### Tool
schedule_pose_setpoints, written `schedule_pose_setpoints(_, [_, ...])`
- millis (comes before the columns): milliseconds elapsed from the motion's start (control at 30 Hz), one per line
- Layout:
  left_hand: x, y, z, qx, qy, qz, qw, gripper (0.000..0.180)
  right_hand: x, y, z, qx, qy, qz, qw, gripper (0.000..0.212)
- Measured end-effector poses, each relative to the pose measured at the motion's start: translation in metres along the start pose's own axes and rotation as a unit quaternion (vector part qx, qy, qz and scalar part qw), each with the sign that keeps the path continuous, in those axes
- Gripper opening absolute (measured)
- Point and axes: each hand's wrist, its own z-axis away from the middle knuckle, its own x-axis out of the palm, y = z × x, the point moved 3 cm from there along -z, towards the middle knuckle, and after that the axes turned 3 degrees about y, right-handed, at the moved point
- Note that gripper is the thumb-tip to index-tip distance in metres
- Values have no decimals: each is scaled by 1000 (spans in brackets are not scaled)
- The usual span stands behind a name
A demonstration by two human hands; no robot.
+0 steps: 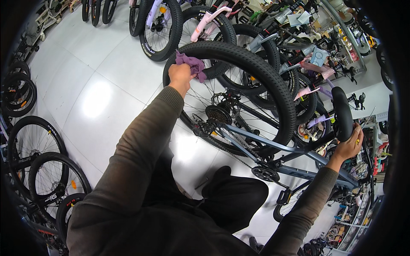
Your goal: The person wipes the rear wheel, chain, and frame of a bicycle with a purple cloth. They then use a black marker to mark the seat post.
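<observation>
My left hand [180, 77] is closed round a crumpled purple cloth [193, 64], which touches the left side of a bicycle's rear wheel by its knobby black tyre [277, 98]. At the right, my right hand [349, 146] grips the edge of the black saddle [341, 112]; some of its fingers are hidden. The bicycle has a blue-grey frame [294, 171] and lies between my arms. Its rear cassette [218, 114], chainring [265, 173] and pedal [284, 196] face me.
Several bicycles with pink and purple forks stand close behind the wheel, including a pink fork [208, 23]. More wheels line the left, such as a black wheel [36, 143]. Shelves of parts [356, 209] run along the right. White floor tiles [77, 85] lie between.
</observation>
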Motion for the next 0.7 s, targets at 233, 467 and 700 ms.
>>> schedule_pose_setpoints(233, [42, 6, 22, 145, -148, -154, 966, 16, 4, -4, 0, -21, 9, 39, 999, 29])
schedule_pose_setpoints(467, [63, -8, 55, 114, -162, -22, 980, 12, 0, -8, 1, -30, -1, 67, 997, 29])
schedule_pose_setpoints(700, [26, 1, 25, 32, -91, 48, 994, 16, 4, -12, 4, -30, 11, 28, 999, 29])
